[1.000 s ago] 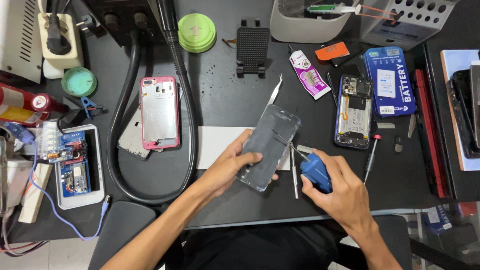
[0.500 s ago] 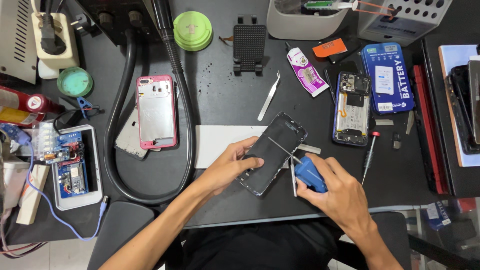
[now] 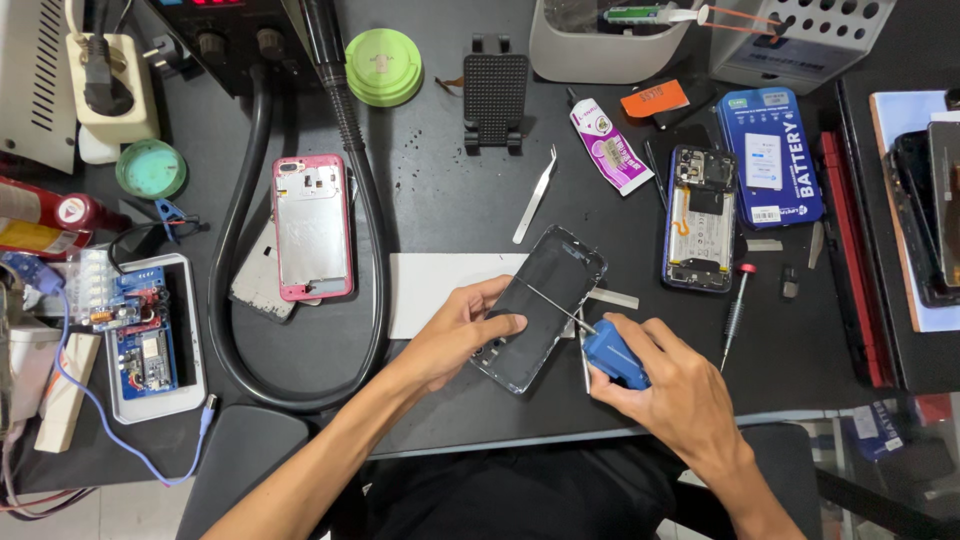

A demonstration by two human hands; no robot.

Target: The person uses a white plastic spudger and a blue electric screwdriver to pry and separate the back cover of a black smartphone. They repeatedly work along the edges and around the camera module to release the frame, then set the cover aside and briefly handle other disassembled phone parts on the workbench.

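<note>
A black phone frame point(image 3: 542, 300) lies tilted on the dark mat near the front edge of the bench. My left hand point(image 3: 458, 335) grips its lower left side and holds it still. My right hand point(image 3: 672, 388) holds a blue-handled screwdriver point(image 3: 612, 352); its thin metal shaft reaches up and left, with the tip resting on the middle of the phone frame. A white sheet point(image 3: 432, 292) lies partly under the frame.
A pink phone housing point(image 3: 312, 227) lies left, ringed by a thick black hose point(image 3: 235, 260). Tweezers point(image 3: 536, 194), a glue tube point(image 3: 610, 150), an opened phone point(image 3: 700, 218), a blue battery box point(image 3: 772, 156) and a red-tipped screwdriver point(image 3: 736, 312) lie behind and right. A circuit board tray point(image 3: 150, 340) sits far left.
My right hand has brought the screwdriver in from beside the frame, so the tip now rests on it. My left hand keeps its grip on the frame.
</note>
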